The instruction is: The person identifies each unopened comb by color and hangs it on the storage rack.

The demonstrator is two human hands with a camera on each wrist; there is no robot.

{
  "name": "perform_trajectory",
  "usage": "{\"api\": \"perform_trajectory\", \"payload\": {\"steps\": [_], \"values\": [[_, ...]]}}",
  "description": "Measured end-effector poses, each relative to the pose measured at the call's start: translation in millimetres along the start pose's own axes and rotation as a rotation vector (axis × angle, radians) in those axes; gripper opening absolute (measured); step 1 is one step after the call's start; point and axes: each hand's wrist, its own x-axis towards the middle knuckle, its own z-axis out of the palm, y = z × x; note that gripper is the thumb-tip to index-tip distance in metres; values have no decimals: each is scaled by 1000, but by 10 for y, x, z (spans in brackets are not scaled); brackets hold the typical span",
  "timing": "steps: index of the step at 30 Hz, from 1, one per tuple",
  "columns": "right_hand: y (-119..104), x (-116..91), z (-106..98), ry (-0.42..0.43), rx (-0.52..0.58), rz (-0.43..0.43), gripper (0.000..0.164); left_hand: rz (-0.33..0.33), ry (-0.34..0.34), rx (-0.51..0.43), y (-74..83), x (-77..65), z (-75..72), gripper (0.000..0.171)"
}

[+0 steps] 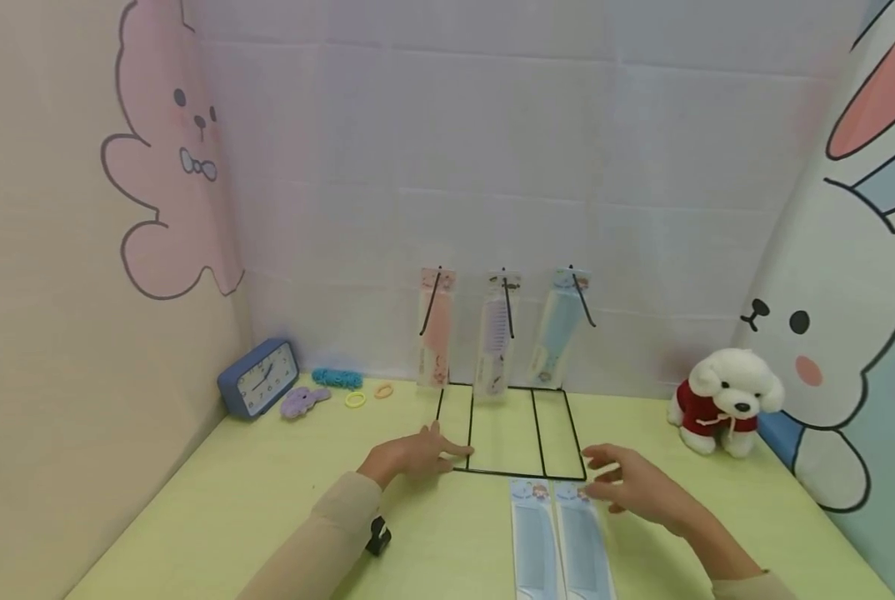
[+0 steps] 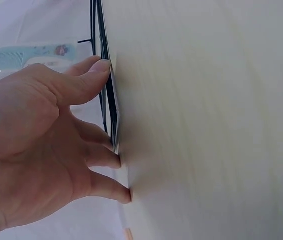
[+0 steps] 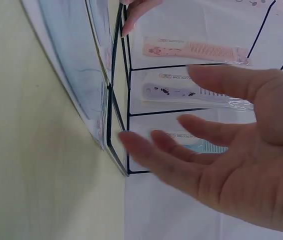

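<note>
A black wire display rack [image 1: 492, 474] stands on the table with three packaged combs on its hooks: a pink comb [image 1: 437, 325], a purple comb [image 1: 496, 325] and a blue comb [image 1: 560, 321]. My left hand [image 1: 413, 454] is at the left front of the rack's base. Its thumb [image 2: 99, 70] touches the black wire, while other fingertips rest on the tabletop. Beside the right front corner hovers my right hand [image 1: 635, 487], fingers spread and nothing held. Two packaged light-blue combs [image 1: 535, 542] lie side by side before the rack, their tops near the base wire.
At the back left are a blue alarm clock [image 1: 260, 379], a purple hair accessory [image 1: 302, 402], a turquoise bundle [image 1: 337, 379] and two hair ties [image 1: 355, 399]. A plush dog [image 1: 728, 404] sits at the right. Some black object [image 1: 377, 535] lies by the left sleeve.
</note>
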Motion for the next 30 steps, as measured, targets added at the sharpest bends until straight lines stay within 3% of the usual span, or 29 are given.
{"api": "perform_trajectory", "payload": {"steps": [3,8,15,18,22,30], "values": [[8,-138,60,-76,-88,129,80,-1,0,-5,0,5,-13,42],[-30,-287,176,-117,-226,184,92,-8,9,-2,-3,14,-22,43],[-73,-396,396,-89,-441,221,98,-3,9,-20,-8,12,11,42],[-37,-384,496,-64,-519,325,108,2,8,-23,-12,12,33,42],[32,-361,598,-60,-516,416,117,6,5,-15,-2,8,50,42],[82,-382,671,0,-476,243,117,13,17,-4,-20,28,15,43]]}}
